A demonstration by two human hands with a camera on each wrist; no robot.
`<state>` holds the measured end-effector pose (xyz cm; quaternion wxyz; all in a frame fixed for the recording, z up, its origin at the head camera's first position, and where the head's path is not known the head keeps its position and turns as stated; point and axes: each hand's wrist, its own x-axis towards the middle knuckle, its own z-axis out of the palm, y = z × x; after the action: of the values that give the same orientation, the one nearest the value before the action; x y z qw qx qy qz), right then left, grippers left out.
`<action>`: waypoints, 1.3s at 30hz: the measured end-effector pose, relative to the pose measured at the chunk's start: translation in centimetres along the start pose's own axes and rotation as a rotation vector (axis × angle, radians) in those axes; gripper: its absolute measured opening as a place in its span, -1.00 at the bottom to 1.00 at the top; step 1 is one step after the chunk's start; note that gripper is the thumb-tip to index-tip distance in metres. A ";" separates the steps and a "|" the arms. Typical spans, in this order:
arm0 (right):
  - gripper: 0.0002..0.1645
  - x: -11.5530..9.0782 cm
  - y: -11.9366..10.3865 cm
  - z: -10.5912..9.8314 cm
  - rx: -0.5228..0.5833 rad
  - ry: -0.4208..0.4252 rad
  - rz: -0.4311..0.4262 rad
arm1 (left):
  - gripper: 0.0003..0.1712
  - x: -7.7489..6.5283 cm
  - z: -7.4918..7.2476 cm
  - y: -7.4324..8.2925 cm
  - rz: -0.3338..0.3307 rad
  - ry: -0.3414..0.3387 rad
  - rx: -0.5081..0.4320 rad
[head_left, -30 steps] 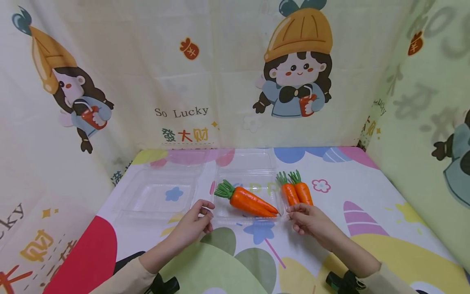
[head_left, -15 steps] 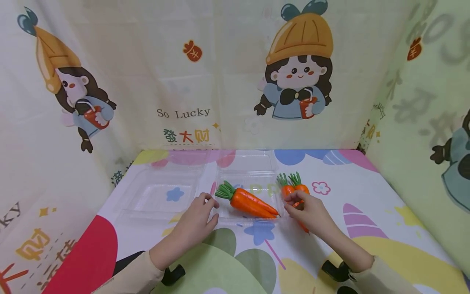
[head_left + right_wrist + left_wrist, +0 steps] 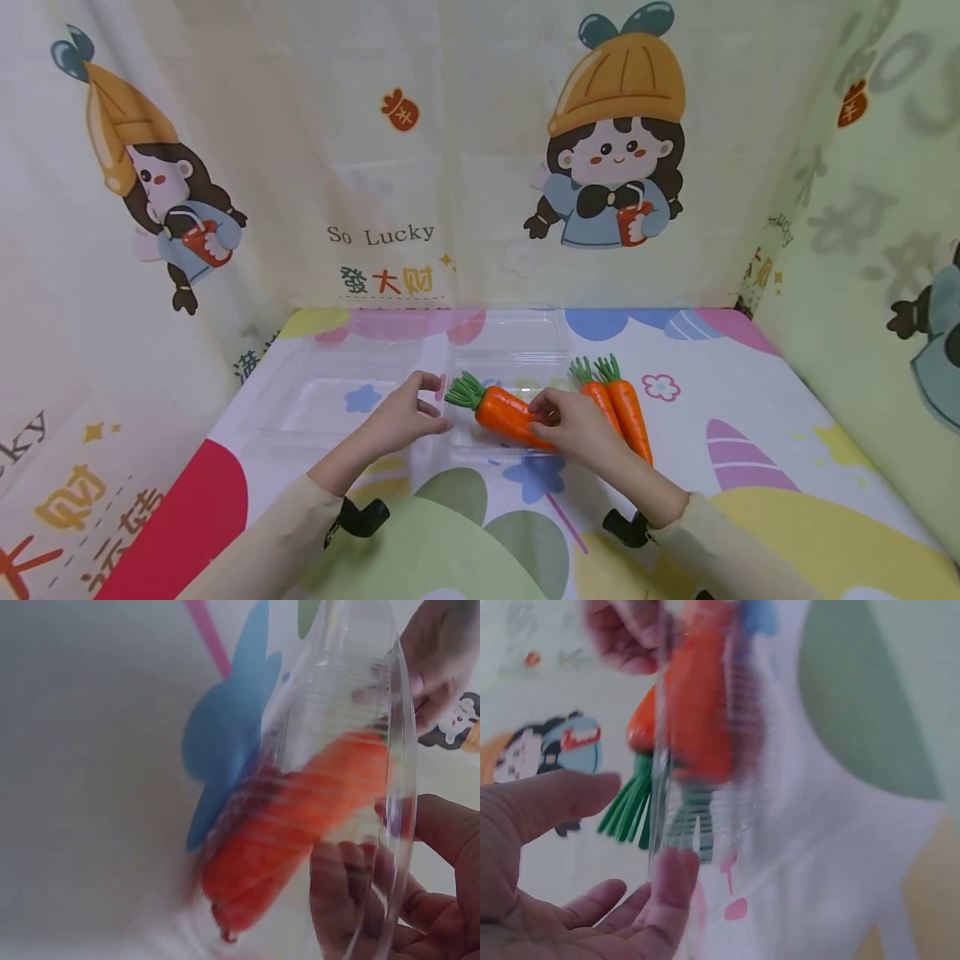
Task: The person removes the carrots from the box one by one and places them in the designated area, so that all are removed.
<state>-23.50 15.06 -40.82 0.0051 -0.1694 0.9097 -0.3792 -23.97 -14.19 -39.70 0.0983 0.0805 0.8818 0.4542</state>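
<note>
Two orange toy carrots with green tops [image 3: 501, 412] lie side by side in a clear plastic box [image 3: 468, 451]. At the box's left edge is my left hand [image 3: 401, 412], thumb and fingers apart; in the left wrist view its fingertips [image 3: 676, 874] come up to the clear wall. My right hand [image 3: 581, 423] reaches over the box's right side and covers the carrots' thin ends. The right wrist view shows a gap between its thumb and loosely bent fingers, close to the carrots [image 3: 300, 817]; whether they touch is unclear.
Two more carrots [image 3: 630, 408] lie on the table right of the box, partly behind my right hand. A second clear box [image 3: 300, 433] stands open at the left. The box's raised lid [image 3: 517, 333] is at the back, before a printed curtain [image 3: 480, 183].
My right hand has moved left from the loose carrots to over those in the box. My left hand has shifted slightly up along the box's left side, fingers spreading.
</note>
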 end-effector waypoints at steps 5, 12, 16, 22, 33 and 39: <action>-0.77 0.5 -0.7 0.8 0.000 -0.019 -0.005 | -0.35 2.0 -1.5 0.1 -0.157 -0.034 -0.340; -0.71 0.9 -1.1 1.2 -0.077 -0.021 -0.005 | -0.44 5.0 -2.4 0.4 -0.286 -0.067 -0.439; -0.69 1.1 -1.3 1.4 -0.130 -0.024 -0.007 | -0.45 6.1 -2.2 0.3 -0.306 -0.091 -0.413; -0.65 1.3 -1.9 1.4 -0.152 -0.050 0.008 | -0.42 6.5 -2.0 0.6 -0.292 -0.103 -0.335; -0.48 1.6 -2.0 2.0 -0.317 -0.056 0.009 | -0.38 6.1 -2.0 0.8 -0.267 -0.126 -0.319; -0.48 1.8 -1.8 2.1 -0.322 -0.063 0.007 | -0.36 6.1 -2.1 0.8 -0.271 -0.134 -0.325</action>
<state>-24.38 11.87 -40.85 0.0079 -0.1765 0.9587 -0.2230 -30.35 -14.01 -38.50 0.2282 -0.0256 0.7912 0.5668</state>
